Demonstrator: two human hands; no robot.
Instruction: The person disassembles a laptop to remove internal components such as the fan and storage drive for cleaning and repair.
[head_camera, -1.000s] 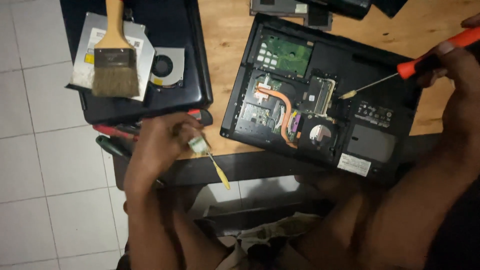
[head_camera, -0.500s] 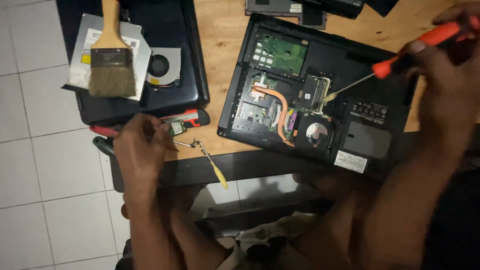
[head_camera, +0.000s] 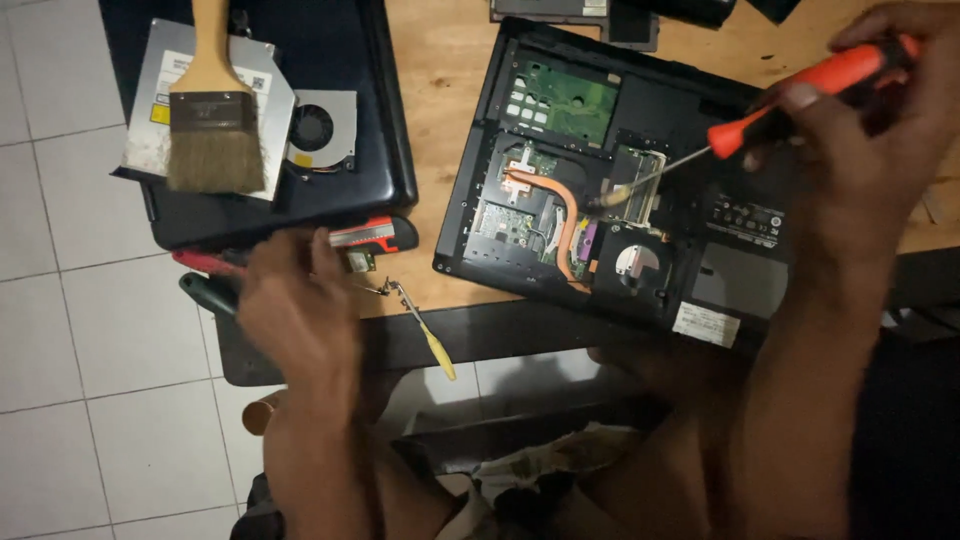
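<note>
While the opened laptop (head_camera: 620, 190) lay base-up on the wooden desk (head_camera: 445, 100), the head camera caught the right hand (head_camera: 870, 130) clenched around an orange-handled screwdriver (head_camera: 800, 85), its shaft slanting down to the left so that the tip sat among the exposed parts beside the copper heat pipe (head_camera: 560, 205). The tip looked blurred, and whether it was seated in a screw could not be told. A slip there could have scraped the green circuit board (head_camera: 555, 100) or bent the pipe, since the hand gripped the tool far back from its point.

The left hand (head_camera: 295, 300) rested at the desk's front edge with fingers curled over small items beside a red-and-black tool (head_camera: 375, 235); whether it pinched anything could not be made out. A yellow-handled pick (head_camera: 425, 330) jutted over the edge just beside it and seemed likely to drop to the tiled floor (head_camera: 60, 340) if nudged. Loose screws there might have rolled off too.

Further back, a paintbrush (head_camera: 212, 130) lay across a silver optical drive (head_camera: 150, 110) on a dark lid (head_camera: 330, 60), next to a removed cooling fan (head_camera: 318, 130), well apart from both hands.
</note>
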